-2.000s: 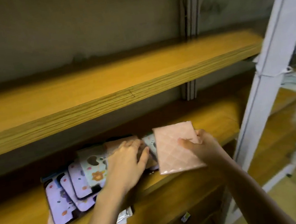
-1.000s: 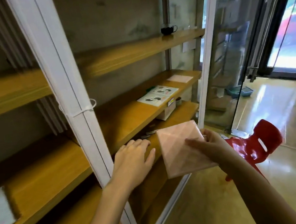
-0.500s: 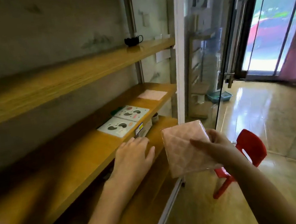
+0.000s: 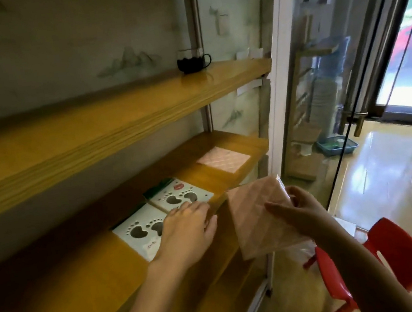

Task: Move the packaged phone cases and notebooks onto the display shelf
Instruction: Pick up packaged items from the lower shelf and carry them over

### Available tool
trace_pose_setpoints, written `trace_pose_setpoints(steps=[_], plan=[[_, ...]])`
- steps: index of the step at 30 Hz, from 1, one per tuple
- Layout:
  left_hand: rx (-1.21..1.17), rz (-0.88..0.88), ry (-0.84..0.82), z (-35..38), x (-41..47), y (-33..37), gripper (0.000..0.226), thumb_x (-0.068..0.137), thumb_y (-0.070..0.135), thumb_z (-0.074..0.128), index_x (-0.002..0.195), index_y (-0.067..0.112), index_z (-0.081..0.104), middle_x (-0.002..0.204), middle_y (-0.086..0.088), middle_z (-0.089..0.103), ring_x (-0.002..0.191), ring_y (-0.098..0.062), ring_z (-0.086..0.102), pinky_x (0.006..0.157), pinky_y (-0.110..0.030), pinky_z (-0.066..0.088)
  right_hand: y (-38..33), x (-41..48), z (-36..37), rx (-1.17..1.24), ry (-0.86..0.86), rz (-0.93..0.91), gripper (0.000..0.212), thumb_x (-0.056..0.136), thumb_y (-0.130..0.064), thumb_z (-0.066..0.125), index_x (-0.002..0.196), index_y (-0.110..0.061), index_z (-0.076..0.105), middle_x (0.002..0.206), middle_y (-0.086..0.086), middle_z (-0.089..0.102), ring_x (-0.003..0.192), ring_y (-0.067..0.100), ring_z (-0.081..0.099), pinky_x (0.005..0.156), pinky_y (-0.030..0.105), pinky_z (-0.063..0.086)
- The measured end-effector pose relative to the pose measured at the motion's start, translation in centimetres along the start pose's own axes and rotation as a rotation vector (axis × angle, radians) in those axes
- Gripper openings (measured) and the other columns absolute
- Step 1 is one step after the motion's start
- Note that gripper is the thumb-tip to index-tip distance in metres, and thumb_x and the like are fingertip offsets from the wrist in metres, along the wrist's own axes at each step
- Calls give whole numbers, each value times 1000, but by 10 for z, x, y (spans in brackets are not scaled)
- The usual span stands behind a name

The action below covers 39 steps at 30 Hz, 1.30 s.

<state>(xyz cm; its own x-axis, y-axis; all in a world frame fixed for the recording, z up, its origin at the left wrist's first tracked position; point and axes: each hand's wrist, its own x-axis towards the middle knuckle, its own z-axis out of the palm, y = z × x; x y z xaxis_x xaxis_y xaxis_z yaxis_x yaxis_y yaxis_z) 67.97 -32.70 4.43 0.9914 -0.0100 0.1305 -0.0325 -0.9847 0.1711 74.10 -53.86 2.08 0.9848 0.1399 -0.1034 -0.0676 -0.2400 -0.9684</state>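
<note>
Right grip (image 4: 301, 208) pinching a pink quilted pack (image 4: 257, 217) held tilted just off the front edge of the display shelf (image 4: 72, 290), left grip (image 4: 187, 233) spread flat over a footprint-print pack (image 4: 139, 232) on that shelf, second footprint pack (image 4: 179, 197) and another pink pack (image 4: 223, 160) farther along it.

You wear the one camera on your head: wide-angle, aimed forward and down. It sits close to the shelf (image 4: 71, 282), looking obliquely along its length toward the glass door (image 4: 348, 81) — floor (image 4: 389, 176) beyond, at right.
</note>
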Motion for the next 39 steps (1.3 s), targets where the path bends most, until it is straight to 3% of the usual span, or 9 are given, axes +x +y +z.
trace_pose_setpoints(steps=[9,13,17,20,26,29,31,35,39], plan=[[18,-233,67,22,66,-19,37,96,44,34,128,29,45,133,5,51,120,-12,46,98,-30,37,-12,144,20,-104,-315,-94,37,85,-18,67,117,-11,50,104,9,61,88,23,66,70,38,59],[23,-409,146,26,91,-27,37,95,45,35,126,30,47,131,6,53,119,-13,48,97,-28,38,-30,210,38,-299,-445,-226,27,88,-23,64,110,-17,50,104,4,63,83,8,63,65,21,56],[90,-524,164,29,118,-24,35,96,45,33,123,29,49,128,7,55,118,-13,49,96,-29,38,-35,258,59,-404,-510,-173,45,83,-35,68,121,-19,48,114,2,59,107,22,58,93,41,50],[106,-614,211,31,131,-21,34,95,43,37,120,26,54,124,4,59,115,-17,52,93,-31,40,-32,280,76,-465,-581,-237,53,84,-34,67,127,-13,46,121,7,58,107,22,56,91,37,48],[103,-773,260,45,136,-23,32,93,39,47,113,18,62,114,-3,66,108,-25,59,88,-36,47,-29,302,89,-1028,-596,-533,55,84,-63,48,118,-20,54,110,3,64,94,20,62,75,30,53],[121,-828,269,47,136,-24,34,93,40,46,116,19,60,118,-1,64,112,-22,57,90,-35,46,-38,304,87,-1245,-560,-696,58,84,-70,39,109,-22,60,103,-1,65,92,16,63,80,29,50],[139,-853,273,49,134,-24,33,92,39,48,115,19,61,117,-2,65,111,-23,58,89,-35,47,-46,302,87,-1325,-571,-734,63,85,-70,36,121,-21,54,121,3,60,108,20,58,90,33,45],[174,-927,267,47,121,-21,32,92,39,49,113,18,62,116,-3,66,108,-25,60,86,-37,49,-67,287,93,-1294,-681,-780,65,92,-60,34,144,-22,31,151,7,31,137,28,33,106,42,37],[214,-1025,300,43,84,-15,46,91,46,31,116,19,59,114,0,66,108,-23,59,86,-36,47,-83,252,115,-1121,-859,-937,49,95,-49,40,139,-27,37,141,1,44,130,23,40,104,39,36]])
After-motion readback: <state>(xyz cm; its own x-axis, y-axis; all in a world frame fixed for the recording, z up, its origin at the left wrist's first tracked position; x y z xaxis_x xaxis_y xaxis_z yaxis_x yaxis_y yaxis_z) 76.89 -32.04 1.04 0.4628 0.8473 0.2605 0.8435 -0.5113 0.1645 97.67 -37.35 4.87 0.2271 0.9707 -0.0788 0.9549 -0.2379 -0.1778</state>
